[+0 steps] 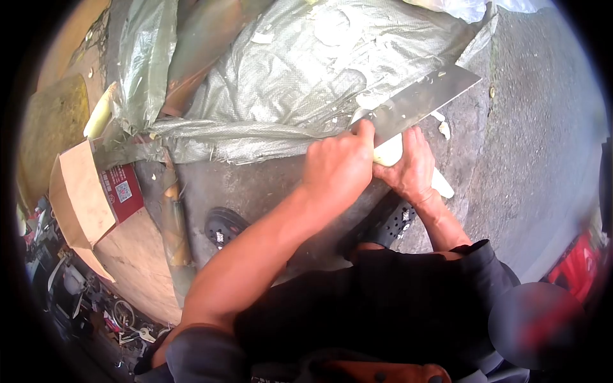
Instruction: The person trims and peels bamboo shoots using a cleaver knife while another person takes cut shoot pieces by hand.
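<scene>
My left hand (338, 159) is closed around the handle of a wide cleaver (424, 99), whose blade points up and to the right. Beside it, my right hand (408, 167) grips a pale peeled bamboo shoot (389, 150); one end of the shoot pokes out below that hand. The blade crosses over the upper part of the shoot, and I cannot tell how deep its edge sits. White peelings (444, 130) lie on the ground just right of the blade.
A pale woven plastic sack (274, 83) spreads across the ground ahead, scattered with scraps. At left are another peeled shoot (100, 113), an opened cardboard box (76, 185) and a bamboo shoot in its husk (177, 223). A black clog (225, 227) shows below.
</scene>
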### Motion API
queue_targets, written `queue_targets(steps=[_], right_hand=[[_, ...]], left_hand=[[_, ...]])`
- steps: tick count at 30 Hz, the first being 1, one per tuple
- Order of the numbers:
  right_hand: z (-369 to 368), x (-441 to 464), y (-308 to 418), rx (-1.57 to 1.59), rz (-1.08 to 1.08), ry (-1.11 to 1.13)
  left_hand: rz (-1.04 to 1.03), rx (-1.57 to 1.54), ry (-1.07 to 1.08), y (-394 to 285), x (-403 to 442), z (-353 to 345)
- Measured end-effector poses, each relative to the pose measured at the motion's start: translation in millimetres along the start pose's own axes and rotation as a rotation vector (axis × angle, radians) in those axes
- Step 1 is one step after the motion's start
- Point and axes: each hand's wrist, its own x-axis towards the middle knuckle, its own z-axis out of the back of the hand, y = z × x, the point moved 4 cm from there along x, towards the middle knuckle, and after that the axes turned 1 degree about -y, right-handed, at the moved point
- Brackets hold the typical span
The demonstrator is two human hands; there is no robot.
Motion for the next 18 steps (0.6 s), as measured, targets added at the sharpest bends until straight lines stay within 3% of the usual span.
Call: queue_targets(steps=[6, 18], right_hand=[[1.0, -1.6, 5.9, 0.009, -0.003, -0.022], [-2.5, -6.2, 7.8, -0.042, 0.067, -0.077]], left_hand=[[0.137, 0.088, 0.23, 29.9, -46.7, 25.0], [0.133, -0.018, 0.178, 20.3, 15.7, 15.4]])
